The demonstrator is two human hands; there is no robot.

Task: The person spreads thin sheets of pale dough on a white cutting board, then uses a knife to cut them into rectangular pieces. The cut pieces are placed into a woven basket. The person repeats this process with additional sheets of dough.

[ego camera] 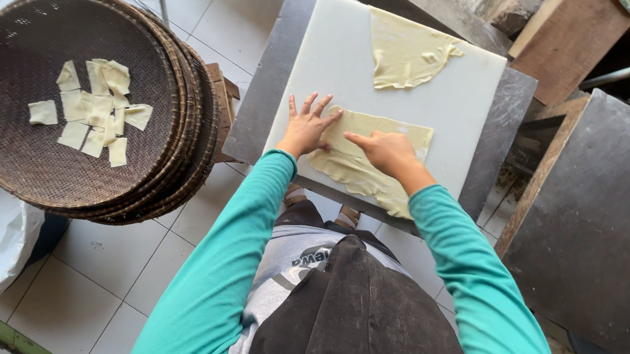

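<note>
Both hands rest on the near dough sheet [362, 163], which lies flat on the white board [324, 55] with its long axis running left to right. The left hand [307, 128] is spread open, fingers splayed, pressing the sheet's left end. The right hand [390, 151] lies loosely curled on the middle, index finger pointing left, grasping nothing. A second sheet [407, 50] lies farther off, beyond both hands.
</note>
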